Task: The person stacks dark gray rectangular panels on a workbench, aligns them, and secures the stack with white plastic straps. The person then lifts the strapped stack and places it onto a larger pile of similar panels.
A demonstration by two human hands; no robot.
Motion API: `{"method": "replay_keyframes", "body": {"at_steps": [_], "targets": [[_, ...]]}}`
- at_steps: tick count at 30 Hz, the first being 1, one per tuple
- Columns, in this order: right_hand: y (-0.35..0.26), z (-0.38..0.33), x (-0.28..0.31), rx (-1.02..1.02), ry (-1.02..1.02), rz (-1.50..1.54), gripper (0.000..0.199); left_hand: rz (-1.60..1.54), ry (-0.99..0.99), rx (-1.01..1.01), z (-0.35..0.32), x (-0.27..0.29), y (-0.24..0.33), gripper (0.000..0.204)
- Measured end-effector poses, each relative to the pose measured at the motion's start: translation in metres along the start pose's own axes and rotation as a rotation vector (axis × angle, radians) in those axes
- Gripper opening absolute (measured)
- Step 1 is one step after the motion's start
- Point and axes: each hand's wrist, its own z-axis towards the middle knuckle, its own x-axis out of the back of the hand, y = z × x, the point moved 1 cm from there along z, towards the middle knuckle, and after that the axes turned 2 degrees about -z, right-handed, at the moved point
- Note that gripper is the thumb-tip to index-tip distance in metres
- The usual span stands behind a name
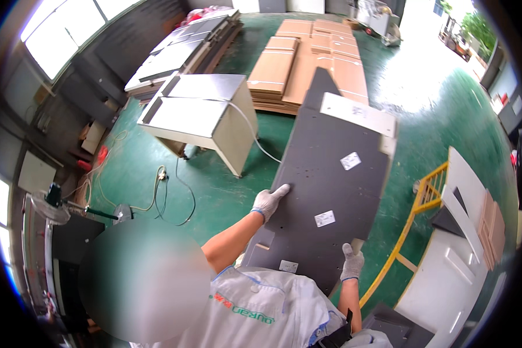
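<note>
A long dark grey panel (330, 174) with several white labels stretches away from my body, seemingly stacked with others, as edges stick out beneath it. My left hand (271, 201), in a pale knitted glove, grips its left edge with the thumb laid on top. Gloved the same way, my right hand (351, 263) holds the right edge nearer to me, thumb up; its fingers are partly hidden. A white panel piece (354, 114) shows at the far end of the grey one. The near end is hidden against my light grey work shirt (261, 307).
A metal-topped work table (197, 107) with a hose stands ahead left. Beyond are stacks of brown boards (275, 66) and grey-white panels (180, 49). A yellow cart (409, 232) carrying white panels (446, 272) is at right. Cables (156, 191) lie on the green floor; a blurred patch covers the lower left.
</note>
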Motion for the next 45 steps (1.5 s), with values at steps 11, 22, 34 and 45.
{"method": "replay_keyframes", "body": {"at_steps": [11, 22, 34, 45], "targets": [[-0.007, 0.109, 0.040, 0.001, -0.428, -0.123, 0.045, -0.080, 0.357, 0.246, -0.109, -0.042, -0.019, 0.097], [-0.013, 0.177, -0.051, 0.017, -0.617, -0.146, 0.050, -0.186, 0.587, 0.183, -0.026, -0.043, -0.076, 0.096], [-0.033, 0.170, -0.227, -0.067, -0.522, -0.183, 0.048, -0.189, 0.464, 0.293, 0.143, 0.079, -0.077, 0.100], [-0.068, 0.068, -0.380, -0.141, -0.341, 0.073, 0.049, -0.069, 0.050, 0.247, 0.269, 0.270, -0.062, 0.085]]}}
